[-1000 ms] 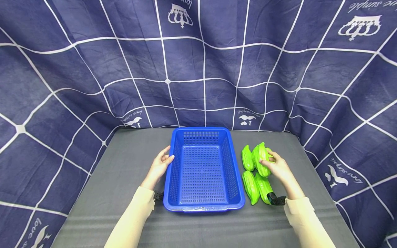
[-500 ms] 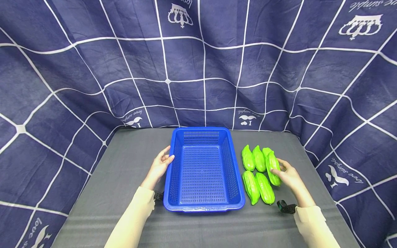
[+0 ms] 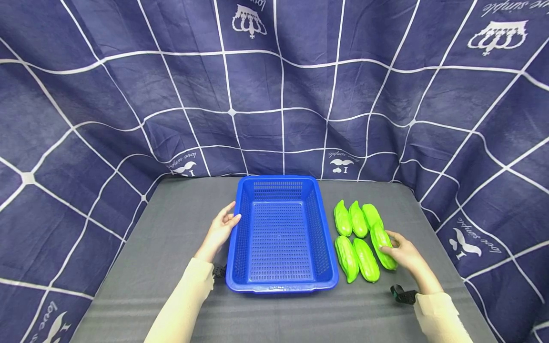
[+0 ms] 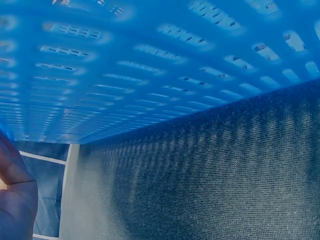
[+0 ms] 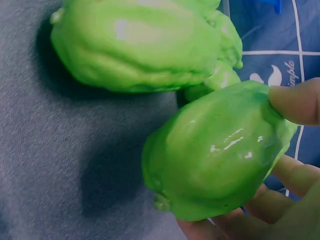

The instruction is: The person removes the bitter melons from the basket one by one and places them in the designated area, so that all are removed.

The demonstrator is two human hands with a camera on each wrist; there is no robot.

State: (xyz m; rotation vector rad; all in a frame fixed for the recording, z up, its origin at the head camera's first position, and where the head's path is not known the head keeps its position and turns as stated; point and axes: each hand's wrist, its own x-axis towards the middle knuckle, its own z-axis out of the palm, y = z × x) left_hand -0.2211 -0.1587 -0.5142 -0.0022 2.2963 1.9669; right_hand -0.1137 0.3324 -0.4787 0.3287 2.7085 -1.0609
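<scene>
In the head view my left hand (image 3: pixel 224 225) holds the left rim of a blue plastic basket (image 3: pixel 279 287), the thumb at the rim; most of its fingers are hidden in the left wrist view. To the right, my right hand (image 3: pixel 405 252) grips a bright green bitter melon (image 3: pixel 383 247). From the right wrist, this melon (image 5: pixel 215 155) shows between thumb and curled fingers, just above the table with its shadow below. Close to it lie several similar melons: the nearest one (image 3: pixel 366 259) is left of it, another (image 3: pixel 371 215) is behind.
Two melons stand in a back row, one (image 3: pixel 342 219) beside the basket and one (image 3: pixel 358 220) to its right; another melon (image 3: pixel 347 258) lies in front. A grey cloth (image 3: pixel 184 205) covers the table. Blue checked curtains (image 3: pixel 283 95) enclose the back and sides.
My right hand has carried the bitter melon rightward and toward the front, from above the back row to the right of the front row. The left hand and basket have stayed put.
</scene>
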